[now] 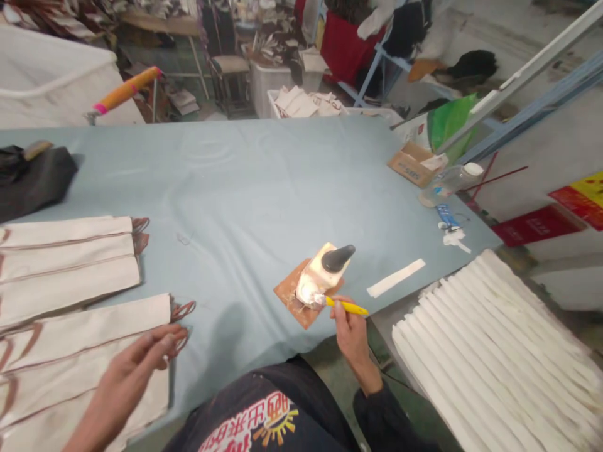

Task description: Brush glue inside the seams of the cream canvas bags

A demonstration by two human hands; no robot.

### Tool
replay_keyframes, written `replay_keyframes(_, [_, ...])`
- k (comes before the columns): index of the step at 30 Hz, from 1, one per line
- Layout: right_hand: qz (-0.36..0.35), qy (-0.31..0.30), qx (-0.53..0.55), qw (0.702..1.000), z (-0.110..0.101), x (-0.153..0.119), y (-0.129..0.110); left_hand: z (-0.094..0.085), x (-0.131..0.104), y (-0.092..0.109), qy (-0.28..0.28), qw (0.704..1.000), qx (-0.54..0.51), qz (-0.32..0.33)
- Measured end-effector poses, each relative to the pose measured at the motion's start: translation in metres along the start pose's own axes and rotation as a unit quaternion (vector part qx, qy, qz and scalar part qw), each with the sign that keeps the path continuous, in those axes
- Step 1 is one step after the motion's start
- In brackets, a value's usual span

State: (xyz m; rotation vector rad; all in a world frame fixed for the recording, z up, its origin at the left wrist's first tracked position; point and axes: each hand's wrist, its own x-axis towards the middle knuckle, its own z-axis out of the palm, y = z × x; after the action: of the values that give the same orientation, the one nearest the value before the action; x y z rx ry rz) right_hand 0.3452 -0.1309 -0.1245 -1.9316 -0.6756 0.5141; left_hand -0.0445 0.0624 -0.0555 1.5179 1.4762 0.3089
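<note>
Yellow-handled brush, one only, is pinched in the right hand, fingers closed around the handle; its white-smeared tip points away to the hand's left and touches a glue bottle. That single bottle, cream with a dark grey nozzle, lies tilted on one brown square pad, just beyond the right hand. One flat white strip lies a little further out to that hand's right, near the worktop's edge.

The left hand is spread, fingers apart, holding nothing, its fingertips resting on the end of the nearest cream fabric piece, beside its brown loops. Two groups of these folded cream pieces lie around this hand: one under it, a second group further out. The number in each group cannot be counted for certain.

Beyond both hands, the pale blue worktop lies bare across its middle. Its near edge runs just in front of the right hand. Past that edge, to the right hand's right, is one stack of white pleated sheets. Far out to the right sit one small cardboard box and one clear bottle lying on its side.
</note>
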Motion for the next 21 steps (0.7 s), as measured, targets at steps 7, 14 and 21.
replay_keyframes(7, [-0.048,-0.138,-0.092,0.985,0.008,0.024,0.007,0.097,-0.039,0.010,-0.093,0.993,-0.046,-0.053])
replay_keyframes(14, [-0.040,-0.198,-0.171,0.964,0.017,0.041,0.015,0.113,-0.049,-0.004,-0.095,0.995,0.032,-0.014])
replay_keyframes(21, [-0.006,-0.204,-0.206,0.957,0.016,0.060,0.021,0.128,-0.053,-0.025,-0.156,0.987,0.047,0.015])
